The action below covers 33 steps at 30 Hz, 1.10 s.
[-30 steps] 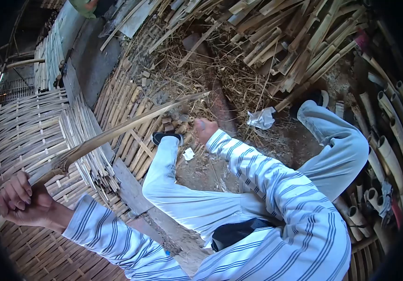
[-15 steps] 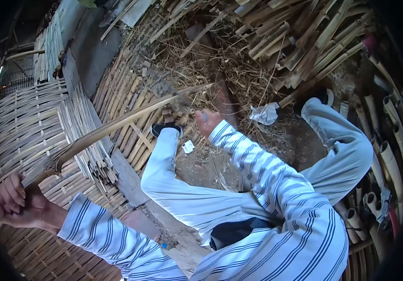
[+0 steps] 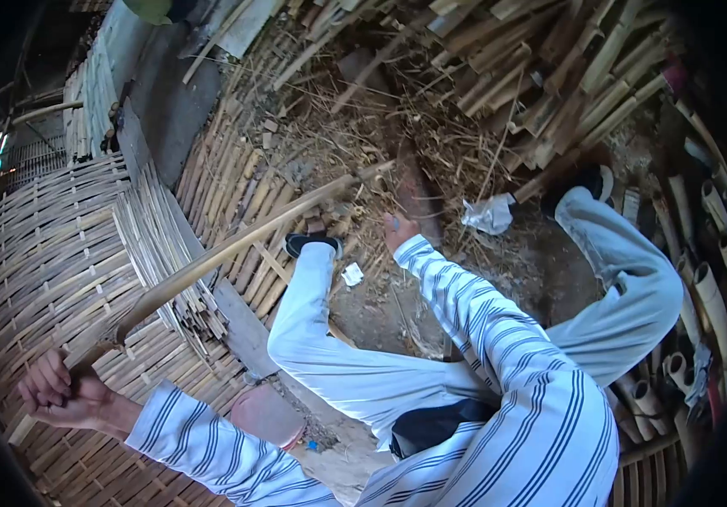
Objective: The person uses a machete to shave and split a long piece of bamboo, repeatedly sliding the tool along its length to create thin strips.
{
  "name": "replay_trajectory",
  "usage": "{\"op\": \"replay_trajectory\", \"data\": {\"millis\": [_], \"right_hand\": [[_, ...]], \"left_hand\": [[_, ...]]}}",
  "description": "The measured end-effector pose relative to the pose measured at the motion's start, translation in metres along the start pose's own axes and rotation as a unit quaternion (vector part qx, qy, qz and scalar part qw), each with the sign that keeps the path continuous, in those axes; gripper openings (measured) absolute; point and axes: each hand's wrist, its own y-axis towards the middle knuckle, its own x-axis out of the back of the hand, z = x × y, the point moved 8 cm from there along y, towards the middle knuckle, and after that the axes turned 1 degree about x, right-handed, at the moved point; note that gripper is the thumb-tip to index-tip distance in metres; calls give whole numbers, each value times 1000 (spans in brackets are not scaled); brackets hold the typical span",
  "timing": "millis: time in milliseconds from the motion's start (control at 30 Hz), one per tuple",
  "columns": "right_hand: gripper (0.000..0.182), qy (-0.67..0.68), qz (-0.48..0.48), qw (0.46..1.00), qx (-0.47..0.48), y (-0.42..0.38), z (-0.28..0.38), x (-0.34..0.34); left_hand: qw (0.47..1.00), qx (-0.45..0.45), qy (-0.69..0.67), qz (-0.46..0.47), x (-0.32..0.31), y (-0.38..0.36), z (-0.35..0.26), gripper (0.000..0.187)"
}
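Gripping one bamboo pole [image 3: 236, 250], the left hand [image 3: 63, 393] sits at eight o'clock; the right hand [image 3: 400, 231] curls near centre, its contents unclear; one crumpled white wrapper [image 3: 488, 215] lies at two.

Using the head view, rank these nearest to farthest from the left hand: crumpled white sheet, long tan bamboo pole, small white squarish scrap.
1. Long tan bamboo pole: in the left hand's grip.
2. Small white squarish scrap: on the ground beside the black left shoe.
3. Crumpled white sheet: farther right, beyond the right hand.
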Motion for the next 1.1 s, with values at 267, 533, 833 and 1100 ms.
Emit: {"op": "replay_trajectory", "data": {"millis": [267,533,833,1100], "right_hand": [[39,-72,14,996,52,-7,12,12],[28,105,27,970,218,-50,155,48],[50,-88,-8,995,47,22,21,-4],[55,-95,22,974,-206,38,-49,2]], "left_hand": [[999,-7,5,-53,-4,-16,-5,39],[999,18,-37,31,-25,-24,-8,38],[1000,-14,-12,-16,-13,-30,-11,39],[998,2,-42,47,-27,-27,-10,37]]}}
